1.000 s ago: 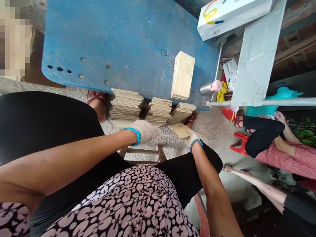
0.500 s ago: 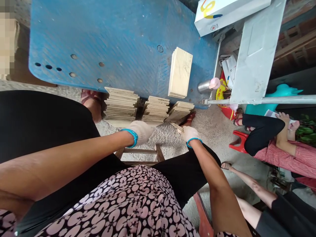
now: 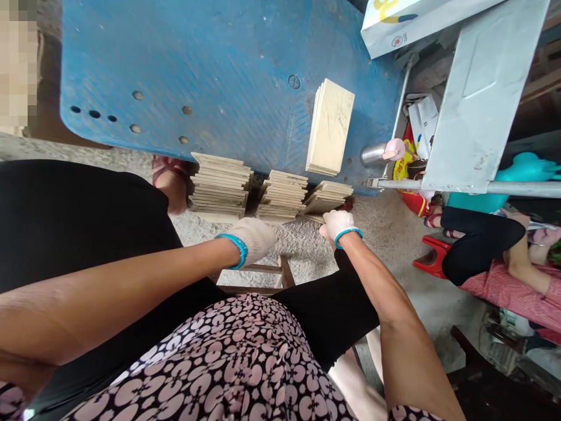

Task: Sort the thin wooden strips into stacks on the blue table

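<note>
Gloved hands are down by the floor in front of my knees, at three stacks of thin wooden boards leaning against the edge of the blue metal table. My right hand sits at the foot of the low right stack, fingers curled toward its bottom boards; whether it actually grips one I cannot tell, since the glove hides the fingertips. My left hand hangs loosely closed just below the middle stack, holding nothing that I can see, with the tall left stack beyond it. One more pile of boards lies flat up on the table top, well apart from the floor stacks.

I judge the step in hand to be working a board at the right stack. The next move calls for a clean pinch on a single thin board without dragging its neighbours off the slanted pile. Another person's knee and a red plastic stool sit off to my right.
</note>
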Motion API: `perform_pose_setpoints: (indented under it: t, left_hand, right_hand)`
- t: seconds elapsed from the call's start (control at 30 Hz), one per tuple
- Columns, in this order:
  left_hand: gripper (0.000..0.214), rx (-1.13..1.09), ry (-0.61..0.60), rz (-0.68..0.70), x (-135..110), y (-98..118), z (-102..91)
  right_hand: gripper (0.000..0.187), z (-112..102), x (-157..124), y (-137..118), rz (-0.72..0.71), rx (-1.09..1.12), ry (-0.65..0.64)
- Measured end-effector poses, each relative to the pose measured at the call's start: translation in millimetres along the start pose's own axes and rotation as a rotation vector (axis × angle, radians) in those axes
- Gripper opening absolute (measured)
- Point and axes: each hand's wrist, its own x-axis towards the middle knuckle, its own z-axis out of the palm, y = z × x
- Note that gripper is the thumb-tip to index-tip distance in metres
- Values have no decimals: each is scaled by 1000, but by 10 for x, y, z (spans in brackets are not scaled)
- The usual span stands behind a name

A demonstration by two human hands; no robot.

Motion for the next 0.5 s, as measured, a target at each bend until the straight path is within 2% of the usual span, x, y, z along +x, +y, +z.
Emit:
perform_pose_setpoints:
  t: [0.13, 0.5]
  left_hand:
    - [29, 30, -53, -1, -32, 21, -38]
    - [29, 8, -59, -17, -31, 37, -32]
  right_hand:
    - [28, 8, -15, 32, -27, -19, 9]
    - [26, 71, 152, -76, -51, -31, 31]
